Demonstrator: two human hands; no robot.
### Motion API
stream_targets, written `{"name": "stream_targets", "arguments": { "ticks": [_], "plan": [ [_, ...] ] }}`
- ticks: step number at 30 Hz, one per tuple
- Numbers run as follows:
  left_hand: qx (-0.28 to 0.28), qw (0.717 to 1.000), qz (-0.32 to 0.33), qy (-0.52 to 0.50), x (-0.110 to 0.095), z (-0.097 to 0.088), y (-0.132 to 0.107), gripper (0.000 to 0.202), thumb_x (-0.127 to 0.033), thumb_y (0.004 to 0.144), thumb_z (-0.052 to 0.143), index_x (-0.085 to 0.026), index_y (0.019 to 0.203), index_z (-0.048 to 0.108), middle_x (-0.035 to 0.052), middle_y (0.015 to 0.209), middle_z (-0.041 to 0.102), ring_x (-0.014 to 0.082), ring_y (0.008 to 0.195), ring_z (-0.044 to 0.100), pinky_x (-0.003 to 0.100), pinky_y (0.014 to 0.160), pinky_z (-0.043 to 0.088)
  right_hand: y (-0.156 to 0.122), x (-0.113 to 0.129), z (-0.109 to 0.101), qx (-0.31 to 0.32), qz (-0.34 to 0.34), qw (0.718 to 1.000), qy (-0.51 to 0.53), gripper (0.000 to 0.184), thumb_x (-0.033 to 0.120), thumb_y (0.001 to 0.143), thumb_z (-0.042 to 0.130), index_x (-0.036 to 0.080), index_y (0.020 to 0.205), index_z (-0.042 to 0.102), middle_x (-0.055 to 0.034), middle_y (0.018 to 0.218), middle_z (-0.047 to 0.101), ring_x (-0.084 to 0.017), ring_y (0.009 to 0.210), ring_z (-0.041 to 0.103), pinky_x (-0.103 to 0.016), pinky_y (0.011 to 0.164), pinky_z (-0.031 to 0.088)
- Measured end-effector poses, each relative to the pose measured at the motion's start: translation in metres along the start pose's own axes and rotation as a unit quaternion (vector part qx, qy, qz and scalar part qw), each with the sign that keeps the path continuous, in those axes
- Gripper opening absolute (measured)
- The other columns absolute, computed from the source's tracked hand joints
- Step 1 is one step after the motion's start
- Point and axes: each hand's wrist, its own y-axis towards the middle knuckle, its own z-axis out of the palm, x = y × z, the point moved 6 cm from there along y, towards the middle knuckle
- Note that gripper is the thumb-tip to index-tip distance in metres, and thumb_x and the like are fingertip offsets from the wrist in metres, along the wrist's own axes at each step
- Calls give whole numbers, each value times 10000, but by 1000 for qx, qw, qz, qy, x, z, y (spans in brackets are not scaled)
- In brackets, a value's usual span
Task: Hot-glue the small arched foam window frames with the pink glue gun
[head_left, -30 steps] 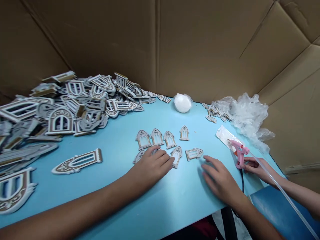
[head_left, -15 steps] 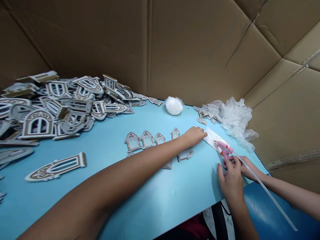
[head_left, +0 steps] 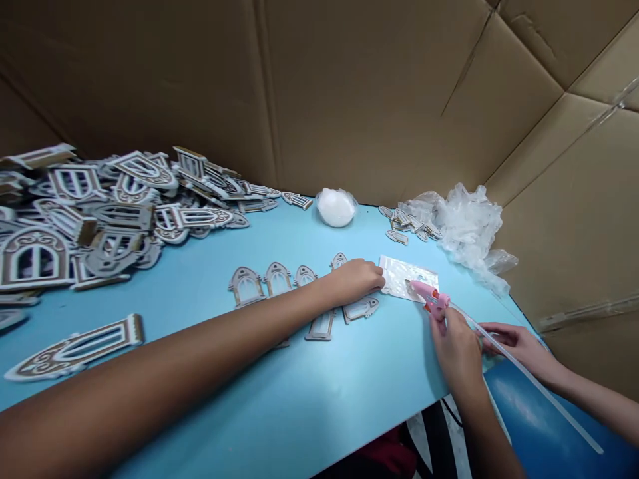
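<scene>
My left hand (head_left: 363, 279) stretches across the table, its closed fingers on the left edge of a small clear plastic bag (head_left: 399, 274). My right hand (head_left: 456, 346) grips a pink glue gun (head_left: 433, 298) whose nozzle points left over the bag. A long clear glue stick (head_left: 539, 391) sticks out of the gun's back toward the lower right. Around and partly beneath my left forearm lie several small arched window frames (head_left: 247, 286); some are hidden by the arm.
Another person's hand (head_left: 524, 349) is just right of mine. A large pile of window frames (head_left: 120, 219) fills the left. At the back are a white round bundle (head_left: 336, 207), a few small frames (head_left: 407, 223) and crumpled plastic (head_left: 469, 223). Cardboard walls (head_left: 349, 100) enclose the table.
My right hand has closed round the glue gun, and the other person's hand has drawn away from it. My left hand and the plastic bag have shifted left. The view has turned slightly right.
</scene>
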Motion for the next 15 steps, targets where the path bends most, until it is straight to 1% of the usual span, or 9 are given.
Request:
{"name": "stream_targets", "arguments": {
  "ticks": [2,4,5,7,9,10,12,15],
  "plan": [
    [0,1000,-14,-5,-1,-3,-16,234,-100,943,543,-180,798,708,57,844,721,186,765,656,290,668,424,1,4,1,1,38,999,16,223,405,985,491,236,892,604,-93,776,670,-263,679,648,-367,632,487],
    [0,999,-33,-7,-1,-6,-28,245,-121,964,537,-176,796,706,58,854,728,188,766,663,294,674,428,3,4,4,9,81,996,48,265,492,920,560,249,813,550,-28,680,619,-214,586,589,-327,583,452],
    [-2,999,-43,-6,-1,-8,-32,248,-123,973,527,-174,814,710,60,864,732,191,773,668,298,684,432,3,3,7,19,103,992,64,296,527,888,585,253,793,528,-5,656,604,-199,562,567,-312,562,435],
    [-8,998,-65,-2,-1,-12,-39,248,-131,994,498,-171,884,717,67,895,739,202,806,680,311,713,441,5,2,16,58,130,986,90,314,552,858,608,253,806,528,11,662,614,-194,572,568,-299,558,428],
    [-16,996,-83,3,-5,-15,-45,205,-188,1014,507,-166,980,708,79,938,743,222,860,685,326,748,450,7,5,25,100,127,981,105,282,524,876,587,251,820,544,5,679,623,-200,602,574,-304,577,440],
    [-17,996,-87,6,-10,-17,-49,178,-237,1014,536,-165,1019,698,82,952,743,234,884,684,334,761,453,8,8,29,113,121,981,106,274,508,888,565,253,794,535,5,662,605,-200,602,563,-307,580,439],
    [-12,996,-91,15,-21,-17,-57,191,-331,978,623,-166,1055,680,86,971,739,260,928,678,350,776,458,11,12,34,121,106,982,95,290,485,904,520,258,725,498,12,609,542,-195,578,525,-310,576,425],
    [11,993,-114,39,-37,-13,-67,230,-351,923,695,-160,1048,670,98,969,732,293,966,674,379,796,462,17,19,41,129,87,985,81,265,449,910,488,255,731,515,23,591,500,-185,566,501,-305,589,422]
  ]
}}
